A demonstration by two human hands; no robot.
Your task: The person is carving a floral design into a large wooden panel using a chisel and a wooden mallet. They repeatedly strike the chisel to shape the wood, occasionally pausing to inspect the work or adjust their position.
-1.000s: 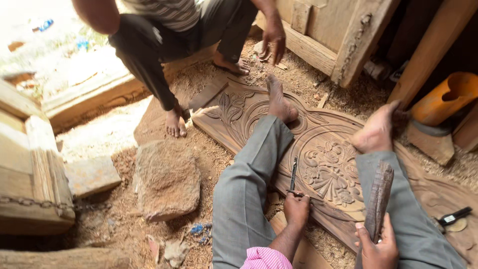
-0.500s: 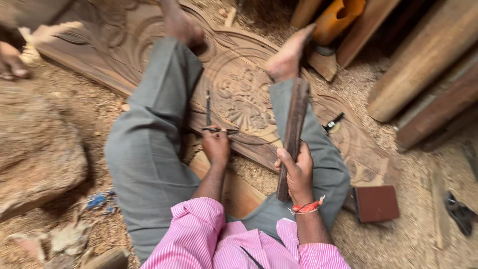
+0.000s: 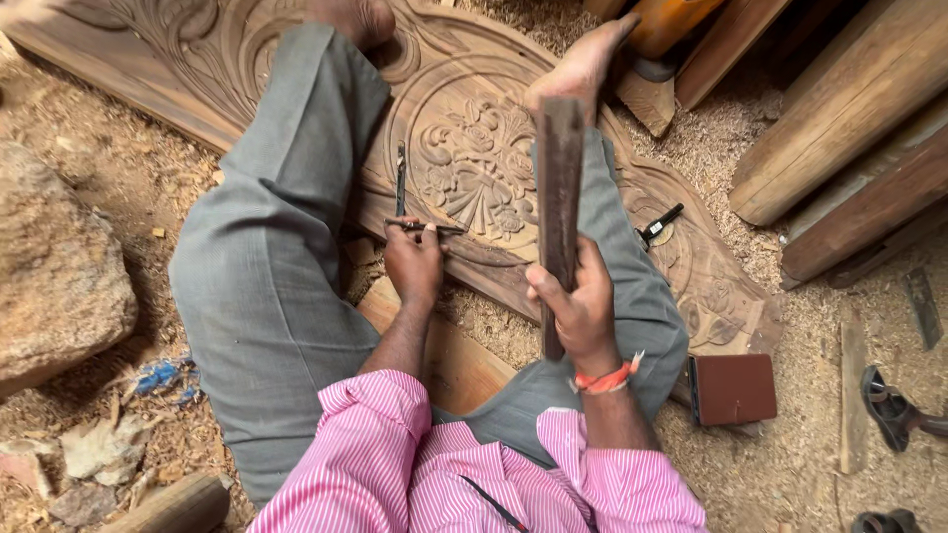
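Note:
I sit on the ground with my legs spread over a long carved wooden panel [image 3: 691, 266] with floral relief. My right hand [image 3: 578, 301] grips a long dark wooden mallet stick [image 3: 559, 188], held upright over the carved medallion [image 3: 474, 163]. My left hand [image 3: 415, 259] holds a thin metal chisel [image 3: 425, 227] lying across my fingers at the panel's near edge. A second chisel [image 3: 401, 178] lies on the panel just beyond that hand.
A large rock [image 3: 54, 276] sits at left. Thick timber beams [image 3: 849, 118] lie at right. A small brown block [image 3: 733, 389] rests by my right knee, another tool [image 3: 660, 225] lies on the panel, a sandal [image 3: 894, 405] at far right. Sawdust covers the ground.
The view has swung down and left onto my lap; another person seated at the panel's far end has left the frame. My hands keep their hold on stick and chisel.

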